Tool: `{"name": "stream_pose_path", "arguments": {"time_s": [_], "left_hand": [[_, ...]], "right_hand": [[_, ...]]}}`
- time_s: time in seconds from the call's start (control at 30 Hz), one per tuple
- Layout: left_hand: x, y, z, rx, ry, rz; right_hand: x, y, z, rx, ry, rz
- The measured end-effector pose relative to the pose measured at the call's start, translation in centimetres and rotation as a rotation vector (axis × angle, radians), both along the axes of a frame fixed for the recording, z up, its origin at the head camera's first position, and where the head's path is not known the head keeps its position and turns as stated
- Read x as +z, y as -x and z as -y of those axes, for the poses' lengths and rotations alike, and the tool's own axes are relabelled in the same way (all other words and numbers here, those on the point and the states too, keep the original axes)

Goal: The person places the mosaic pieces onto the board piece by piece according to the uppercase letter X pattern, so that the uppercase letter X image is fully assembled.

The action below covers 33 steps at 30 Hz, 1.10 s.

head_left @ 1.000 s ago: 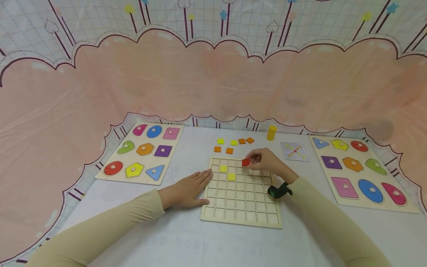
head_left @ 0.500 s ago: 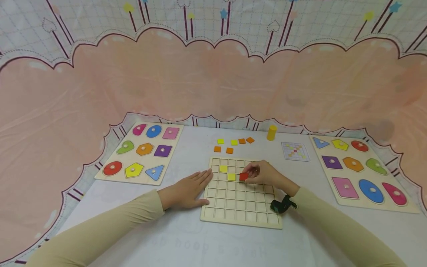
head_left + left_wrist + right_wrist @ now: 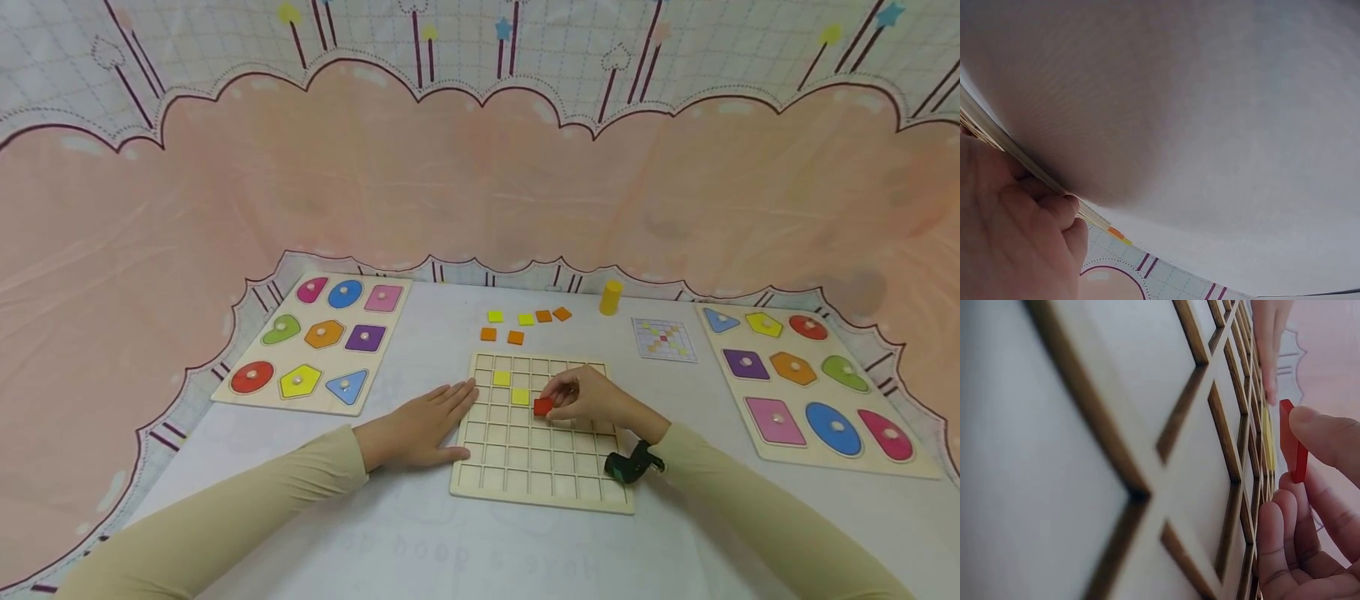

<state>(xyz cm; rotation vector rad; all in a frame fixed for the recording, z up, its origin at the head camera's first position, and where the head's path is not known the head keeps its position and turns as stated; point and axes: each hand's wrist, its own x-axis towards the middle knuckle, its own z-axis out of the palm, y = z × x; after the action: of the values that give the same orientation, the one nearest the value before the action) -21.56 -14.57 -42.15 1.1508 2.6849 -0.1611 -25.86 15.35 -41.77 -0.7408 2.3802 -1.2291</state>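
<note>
Matt, seemingly wooden grid board (image 3: 542, 467)

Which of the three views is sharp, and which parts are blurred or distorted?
Head view: evenly lit and sharp, backdrop edges bowed by the wide lens. Left wrist view: mostly a soft grey blur, left hand out of focus. Right wrist view: near grid board blurred, red tile fairly clear.

Two shape puzzles (image 3: 311, 342) (image 3: 813, 387) flank a yellow cylinder (image 3: 611, 297).

Pink scalloped backdrop cloth (image 3: 480, 183), white table (image 3: 420, 542), soft even light
</note>
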Motion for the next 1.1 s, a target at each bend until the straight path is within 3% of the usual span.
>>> {"name": "stream_pose_path", "arguments": {"time_s": [0.3,1.1], "left_hand": [[0.46,-0.3,-0.07,-0.005,-0.002,0.007],[0.59,-0.15,-0.19,-0.023,-0.012,-0.007]], "right_hand": [[0.31,-0.37,0.21,0.003,-0.005,0.033],[0.43,-0.25,0.5,0.048,-0.133,-0.038]]}}
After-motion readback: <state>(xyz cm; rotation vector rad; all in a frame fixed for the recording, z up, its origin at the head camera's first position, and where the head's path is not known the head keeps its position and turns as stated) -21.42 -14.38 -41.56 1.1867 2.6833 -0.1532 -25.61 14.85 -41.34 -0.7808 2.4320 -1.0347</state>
